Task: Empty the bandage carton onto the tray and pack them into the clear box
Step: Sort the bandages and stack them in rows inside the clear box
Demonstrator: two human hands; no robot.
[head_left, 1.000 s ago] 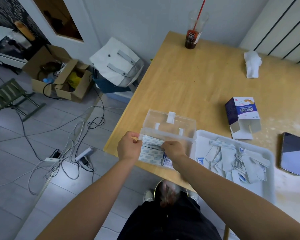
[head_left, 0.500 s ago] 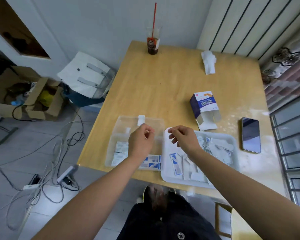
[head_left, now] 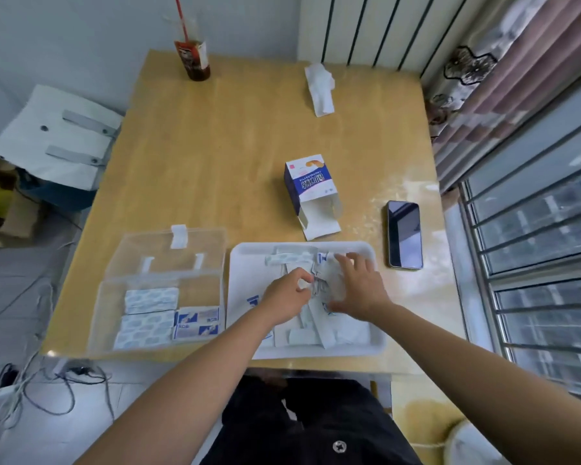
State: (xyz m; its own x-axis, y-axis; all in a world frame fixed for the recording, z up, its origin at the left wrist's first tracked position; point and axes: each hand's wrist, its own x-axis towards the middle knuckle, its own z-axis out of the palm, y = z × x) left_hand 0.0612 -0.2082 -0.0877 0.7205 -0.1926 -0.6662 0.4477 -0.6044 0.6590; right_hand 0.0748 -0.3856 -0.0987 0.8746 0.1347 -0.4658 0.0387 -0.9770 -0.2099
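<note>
Both moved onto the tray (head_left: 245, 263) bandages (head_left: 291, 258): left hand (head_left: 287, 298) pinches one, right hand (head_left: 359, 290) spread open.

Dark phone (head_left: 404, 233) on wooden table (head_left: 235, 156); crumpled tissue (head_left: 320, 88), iced drink cup (head_left: 192, 58) at far edge

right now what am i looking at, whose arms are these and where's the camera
There is no machine: a person wears one camera on the head, looking down at their own arms. The left hand and right hand are over a tray of loose bandages on a table. The right hand lies flat on the pile; the left hand's fingers curl into it, though whether they grip one is unclear. Left of the tray, a clear box holds stacks. Behind lie the opened carton, a phone, a tissue and a drink.
</note>
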